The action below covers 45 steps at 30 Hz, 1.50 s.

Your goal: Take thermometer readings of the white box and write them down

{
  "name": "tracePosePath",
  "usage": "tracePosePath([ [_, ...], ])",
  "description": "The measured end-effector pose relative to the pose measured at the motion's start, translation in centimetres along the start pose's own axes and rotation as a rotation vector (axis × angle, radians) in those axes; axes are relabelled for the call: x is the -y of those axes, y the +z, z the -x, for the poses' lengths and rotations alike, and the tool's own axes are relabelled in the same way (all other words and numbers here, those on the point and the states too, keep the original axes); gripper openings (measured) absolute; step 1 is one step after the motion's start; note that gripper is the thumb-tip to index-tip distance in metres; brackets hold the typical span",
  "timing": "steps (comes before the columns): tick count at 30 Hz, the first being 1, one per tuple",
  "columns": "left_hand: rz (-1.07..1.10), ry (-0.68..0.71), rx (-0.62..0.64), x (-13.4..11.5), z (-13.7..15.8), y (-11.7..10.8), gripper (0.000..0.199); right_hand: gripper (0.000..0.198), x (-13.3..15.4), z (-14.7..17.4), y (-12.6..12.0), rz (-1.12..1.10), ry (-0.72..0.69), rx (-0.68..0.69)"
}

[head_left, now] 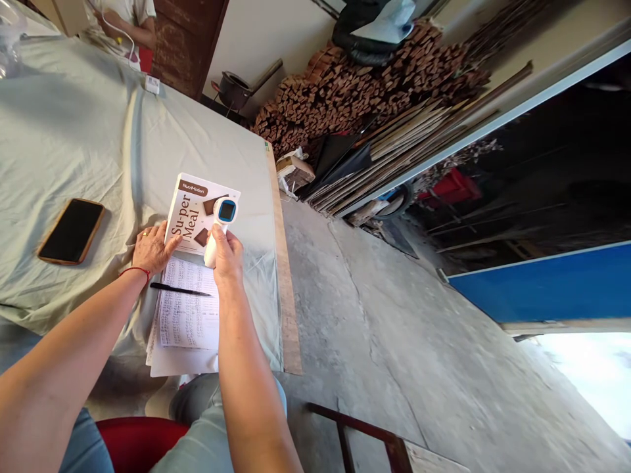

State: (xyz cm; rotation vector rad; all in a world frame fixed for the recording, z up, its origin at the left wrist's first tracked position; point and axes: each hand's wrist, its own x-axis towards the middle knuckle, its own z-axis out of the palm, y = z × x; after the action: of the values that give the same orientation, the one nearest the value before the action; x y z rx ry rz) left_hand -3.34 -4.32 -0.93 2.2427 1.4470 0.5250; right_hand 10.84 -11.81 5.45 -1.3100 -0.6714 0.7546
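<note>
My right hand (pixel 229 257) is wrapped round the handle of a white handheld infrared thermometer (pixel 211 253), its small blue-framed screen facing up. The thermometer overlaps the right side of a white box (pixel 183 221) printed "NutriMotion Su-per Meal" with brown bars. My left hand (pixel 150 247) grips the box's lower left corner, thumb on its printed face and other fingers along the left edge. Just below the box lies an open notebook (pixel 187 322) filled with handwriting, partly covered by my right forearm. A black pen (pixel 180 289) rests across its page.
A smartphone (pixel 71 231) lies left on the cloth-covered table (pixel 197 141), whose wooden edge (pixel 286 282) runs along the right. Another person (pixel 123 26) is at the far end. Stacked firewood (pixel 340 85) lines the wall. A dark wooden frame (pixel 355 427) stands on the concrete floor.
</note>
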Motion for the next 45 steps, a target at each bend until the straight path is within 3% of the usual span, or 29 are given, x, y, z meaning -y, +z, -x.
tracePosePath([
  [13,-0.016,-0.002,0.005,-0.1,0.1,-0.1,0.065,0.052,1.0,0.4,0.0,0.019,-0.021,0.0],
  [19,-0.006,0.018,0.002,-0.2,0.1,-0.3,0.064,0.045,1.7,1.5,-1.6,0.105,-0.093,-0.052],
  [26,-0.017,-0.017,0.018,-0.6,0.0,-0.7,0.066,0.047,2.4,3.2,-5.5,0.308,-0.157,-0.058],
  [29,-0.017,-0.029,0.021,-0.8,0.0,-0.8,0.066,0.051,0.4,4.0,-8.7,0.489,-0.167,-0.099],
  [34,-0.03,0.0,0.019,-0.9,0.2,-0.6,0.065,0.047,-4.4,4.8,-14.4,1.028,-0.114,-0.199],
  [38,-0.031,-0.011,0.012,-0.9,0.0,-0.3,0.068,0.047,-5.9,5.6,-15.5,1.265,-0.191,-0.217],
  [41,-0.022,-0.005,0.01,-0.7,-0.1,0.0,0.068,0.035,-6.2,6.6,-13.4,1.258,-0.38,-0.094],
  [45,-0.014,-0.002,-0.001,-0.6,-0.2,0.2,0.069,0.024,-6.6,7.6,-10.0,1.275,-0.454,0.293],
])
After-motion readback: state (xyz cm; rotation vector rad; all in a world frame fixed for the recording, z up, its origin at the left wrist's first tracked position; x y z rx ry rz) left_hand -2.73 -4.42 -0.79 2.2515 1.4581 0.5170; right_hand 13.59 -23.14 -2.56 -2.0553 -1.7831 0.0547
